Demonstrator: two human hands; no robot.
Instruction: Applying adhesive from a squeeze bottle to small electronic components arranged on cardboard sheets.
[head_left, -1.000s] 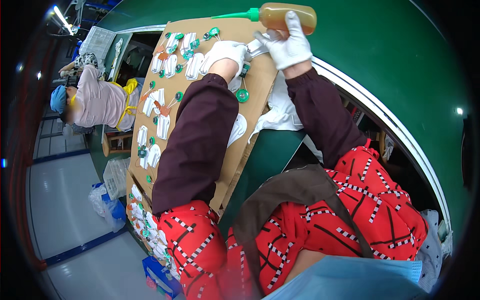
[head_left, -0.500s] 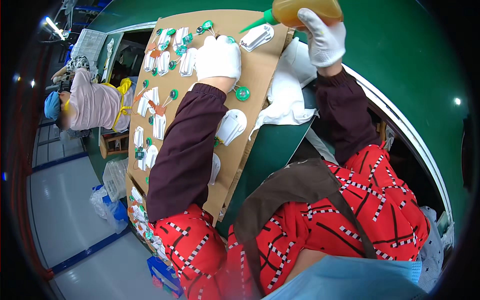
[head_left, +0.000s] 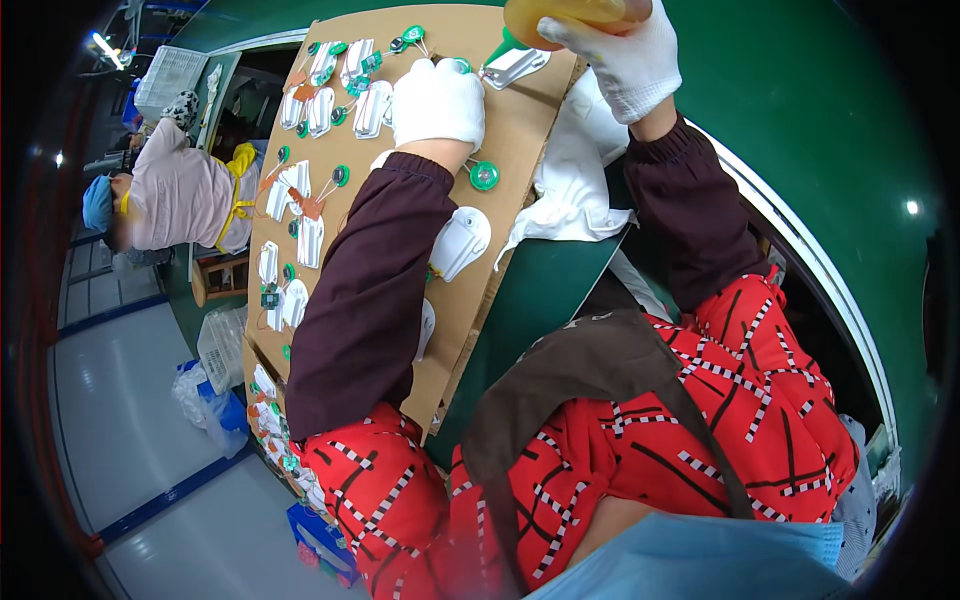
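I have the right hand's (head_left: pixel 635 68) grip wrapped round the amber bottle (head_left: pixel 560 12), green nozzle (head_left: pixel 506 48) at a white housing (head_left: pixel 518 68) on the cardboard (head_left: pixel 515 120), a piece I judge unfinished, though I cannot tell which surrounding housings (head_left: pixel 373 110) are done, nor whether the left hand's (head_left: pixel 438 105) hidden fingers pinch anything.

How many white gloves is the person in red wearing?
2: a white glove on the left hand, over the cardboard, and another on the right hand, which holds the amber bottle. Both are in view.
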